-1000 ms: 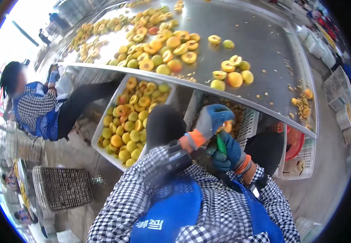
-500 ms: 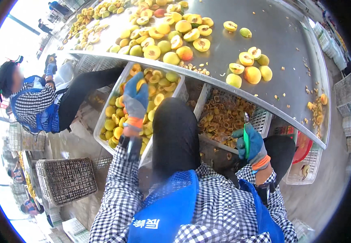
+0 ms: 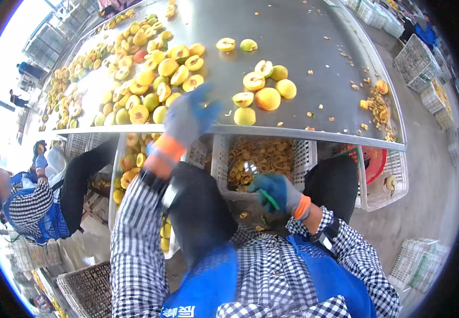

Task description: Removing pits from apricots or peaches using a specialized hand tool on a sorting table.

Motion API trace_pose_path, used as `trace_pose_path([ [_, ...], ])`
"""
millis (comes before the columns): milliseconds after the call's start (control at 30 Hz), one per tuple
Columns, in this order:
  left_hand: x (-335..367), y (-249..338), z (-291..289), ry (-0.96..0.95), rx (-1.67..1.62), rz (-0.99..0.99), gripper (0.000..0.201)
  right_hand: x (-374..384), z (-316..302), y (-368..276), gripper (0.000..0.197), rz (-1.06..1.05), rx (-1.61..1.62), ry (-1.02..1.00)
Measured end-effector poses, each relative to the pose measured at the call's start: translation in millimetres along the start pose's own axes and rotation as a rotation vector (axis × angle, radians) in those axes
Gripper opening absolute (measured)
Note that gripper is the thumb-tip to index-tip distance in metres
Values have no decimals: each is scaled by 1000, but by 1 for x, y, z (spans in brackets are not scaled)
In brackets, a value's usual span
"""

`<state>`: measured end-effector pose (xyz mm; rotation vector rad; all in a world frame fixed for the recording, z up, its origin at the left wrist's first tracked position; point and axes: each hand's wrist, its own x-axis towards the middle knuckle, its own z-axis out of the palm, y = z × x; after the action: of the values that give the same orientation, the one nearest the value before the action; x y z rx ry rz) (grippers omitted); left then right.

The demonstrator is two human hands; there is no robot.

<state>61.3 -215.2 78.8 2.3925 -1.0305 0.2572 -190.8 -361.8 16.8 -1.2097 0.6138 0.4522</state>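
- broad metal tabletop [image 3: 287, 45] spans the upper part of the view, bright with glare at its left; grey floor [image 3: 428, 164] shows beyond its right edge.
- a large heap of yellow and orange fruit [image 3: 147, 85], whole and halved, covers the left of the tabletop; a smaller cluster [image 3: 267, 98] sits apart, nearer the middle, with two more pieces above it.
- left hand [image 3: 189, 115], in a blue and grey glove with an orange cuff, is over the tabletop's front edge, beside the heap; it is blurred, so i cannot tell whether its fingers are apart or together, or hold anything.
- right hand [image 3: 280, 192], gloved alike, has its fingers wrapped round a green-handled tool [image 3: 269, 201], near a pale crate [image 3: 219, 165] of brownish scraps [image 3: 272, 158]; a shiny metal piece [image 3: 250, 167] shows just ahead of them.
- left forearm [image 3: 142, 212] partly hides a second crate [image 3: 114, 183] with more fruit in it.
- at right, a red basin [image 3: 376, 163] overlaps a white crate [image 3: 398, 169].
- far left, another person [image 3: 36, 204] sits in a checked shirt and blue vest.
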Motion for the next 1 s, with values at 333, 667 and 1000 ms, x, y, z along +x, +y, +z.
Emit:
trace_pose_path([
  [333, 57, 49, 66, -229, -210, -180, 42, -25, -27, -15, 30, -272, -26, 115],
  [667, -64, 112, 8, -298, -1196, -461, 35, -29, -10, -79, 38, -1039, -270, 328],
  [1000, -108, 110, -7, -200, -1424, -500, 42, -78, 22, -38, 32, -1129, -840, 495],
])
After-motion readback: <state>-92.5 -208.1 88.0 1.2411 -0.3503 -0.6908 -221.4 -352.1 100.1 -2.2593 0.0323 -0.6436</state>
